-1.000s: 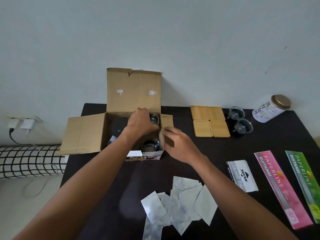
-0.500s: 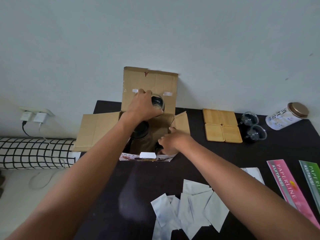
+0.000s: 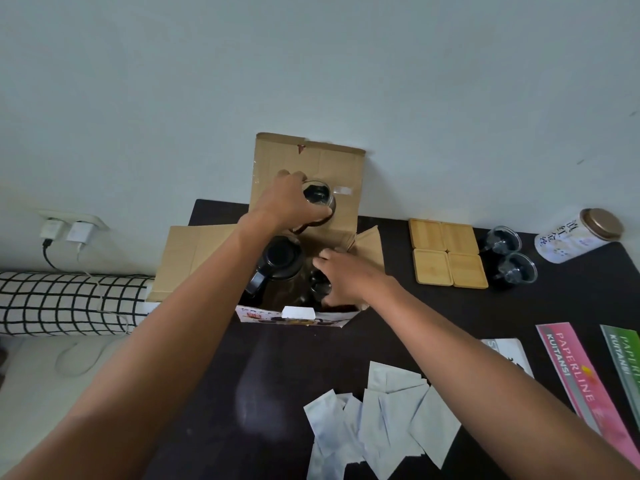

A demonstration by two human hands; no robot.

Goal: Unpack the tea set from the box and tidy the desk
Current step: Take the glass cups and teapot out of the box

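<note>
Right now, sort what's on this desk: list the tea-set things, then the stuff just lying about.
Tea-set job:
cardboard box
glass cup, gripped by left hand
teapot in the box
right hand reaching in
two unpacked cups
bamboo coasters

Lying about:
white packets
receipt books
jar

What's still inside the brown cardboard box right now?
In the open brown cardboard box stands a glass teapot with a black lid. Beside it, a small glass cup is partly covered by the right hand. The box floor is hidden.
</note>
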